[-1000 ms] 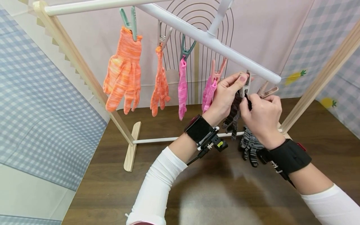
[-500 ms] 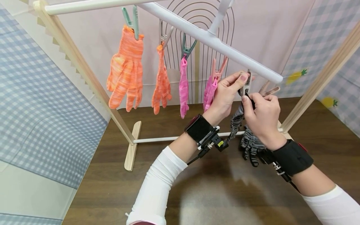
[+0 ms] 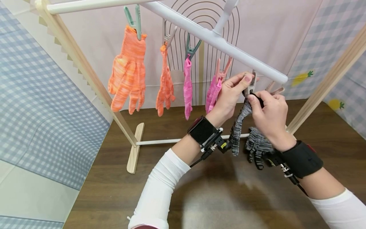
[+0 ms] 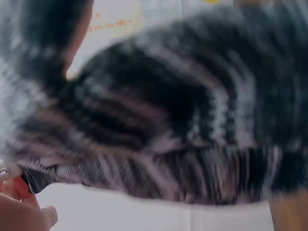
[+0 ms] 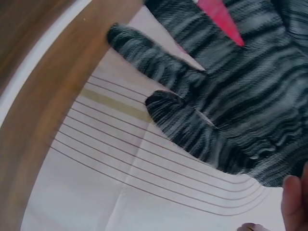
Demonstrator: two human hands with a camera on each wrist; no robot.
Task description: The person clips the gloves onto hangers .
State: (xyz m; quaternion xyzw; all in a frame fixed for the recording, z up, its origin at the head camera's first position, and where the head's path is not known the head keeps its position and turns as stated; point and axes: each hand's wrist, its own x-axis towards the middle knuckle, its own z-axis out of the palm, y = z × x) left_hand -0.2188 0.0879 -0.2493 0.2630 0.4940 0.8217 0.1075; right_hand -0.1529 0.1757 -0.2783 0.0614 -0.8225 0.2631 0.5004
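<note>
In the head view my left hand (image 3: 227, 98) pinches a grey clothespin (image 3: 250, 86) just under the white hanger bar (image 3: 254, 63). Beside it, my right hand (image 3: 271, 119) pinches the dark cuff of a black-and-grey striped knit glove (image 3: 239, 125), right at the clothespin's lower end. This glove hangs down edge-on between my wrists. Close up, it fills most of the left wrist view, blurred. Its spread fingers show in the right wrist view, with my right thumb (image 5: 291, 202) at the edge. A second striped glove (image 3: 257, 143) hangs behind my right wrist, partly hidden.
Two orange gloves (image 3: 130, 70) and two pink gloves (image 3: 187, 87) hang from clothespins to the left. A pale pink clothespin (image 3: 276, 89) shows behind my right hand. The wooden rack's posts (image 3: 83, 73) stand on both sides of the brown table (image 3: 171, 187).
The striped glove in my right hand has turned and swung down and left, hanging longer below my fingers. My right hand has shifted slightly right; the left still holds the clothespin.
</note>
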